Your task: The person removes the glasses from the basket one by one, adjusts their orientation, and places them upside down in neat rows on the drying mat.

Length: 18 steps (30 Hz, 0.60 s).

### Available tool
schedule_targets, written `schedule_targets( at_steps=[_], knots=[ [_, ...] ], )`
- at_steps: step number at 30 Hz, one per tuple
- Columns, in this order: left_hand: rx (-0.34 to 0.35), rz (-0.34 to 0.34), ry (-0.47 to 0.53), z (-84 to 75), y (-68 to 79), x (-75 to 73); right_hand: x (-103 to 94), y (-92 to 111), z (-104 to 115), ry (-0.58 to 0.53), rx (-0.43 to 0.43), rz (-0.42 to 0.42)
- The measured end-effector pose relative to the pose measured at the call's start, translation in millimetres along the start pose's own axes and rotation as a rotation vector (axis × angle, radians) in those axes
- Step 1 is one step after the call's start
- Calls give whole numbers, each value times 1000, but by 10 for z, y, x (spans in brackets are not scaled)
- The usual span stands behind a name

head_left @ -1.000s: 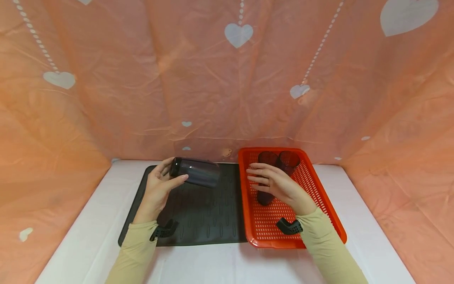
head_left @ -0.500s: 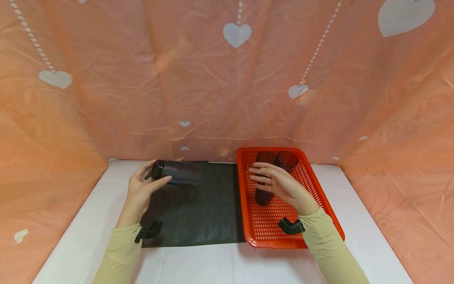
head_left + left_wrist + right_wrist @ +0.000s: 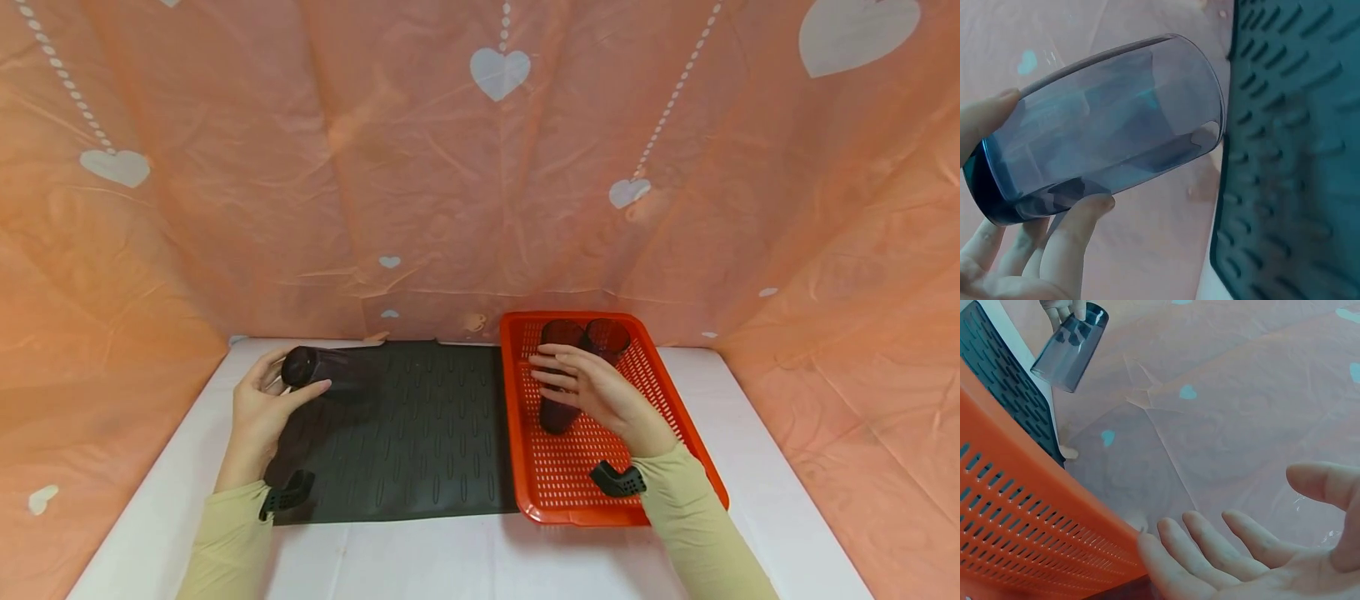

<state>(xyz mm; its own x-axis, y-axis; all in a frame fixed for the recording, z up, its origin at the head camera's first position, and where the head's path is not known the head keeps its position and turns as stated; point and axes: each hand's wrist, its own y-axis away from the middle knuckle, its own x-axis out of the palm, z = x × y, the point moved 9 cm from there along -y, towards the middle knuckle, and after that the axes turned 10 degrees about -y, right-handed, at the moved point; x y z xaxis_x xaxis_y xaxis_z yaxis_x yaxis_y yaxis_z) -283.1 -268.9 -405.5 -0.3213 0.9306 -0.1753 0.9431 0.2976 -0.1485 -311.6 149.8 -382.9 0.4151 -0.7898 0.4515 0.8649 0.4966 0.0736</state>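
Note:
My left hand grips a dark, see-through drinking glass near its thick base, above the left part of a black ridged mat. The glass lies on its side in the air, its mouth pointing right, and the left wrist view shows thumb and fingers on opposite sides of it. Over the red basket my right hand hovers with relaxed, spread fingers and holds nothing. Behind and below it, several dark glasses are in the basket, partly hidden by the hand.
The perforated basket stands against the mat's right edge on a white table. A pink-orange curtain with pale hearts hangs behind and along both sides. Each wrist carries a black strap mount.
My left hand has carried the glass leftward over the mat, and the glass's base has turned more toward the head camera. The right hand has barely moved.

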Motion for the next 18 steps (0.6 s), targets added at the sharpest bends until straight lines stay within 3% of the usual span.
schedule_targets(
  at_steps=[3,8,14,18],
  knots=[
    [-24,-2,-105,39,14,-69,-18,7,-17,-12,12,-10],
    [-58,-23,-103,115,18,-168,-55,18,-25,-27,8,-28],
    [-98,-46,-263,187,20,-292,-82,17,-24,-26,-7,-28],
    [-107,-50,-287,223,20,-332,-100,16,-24,-21,-13,-23]
  ],
)
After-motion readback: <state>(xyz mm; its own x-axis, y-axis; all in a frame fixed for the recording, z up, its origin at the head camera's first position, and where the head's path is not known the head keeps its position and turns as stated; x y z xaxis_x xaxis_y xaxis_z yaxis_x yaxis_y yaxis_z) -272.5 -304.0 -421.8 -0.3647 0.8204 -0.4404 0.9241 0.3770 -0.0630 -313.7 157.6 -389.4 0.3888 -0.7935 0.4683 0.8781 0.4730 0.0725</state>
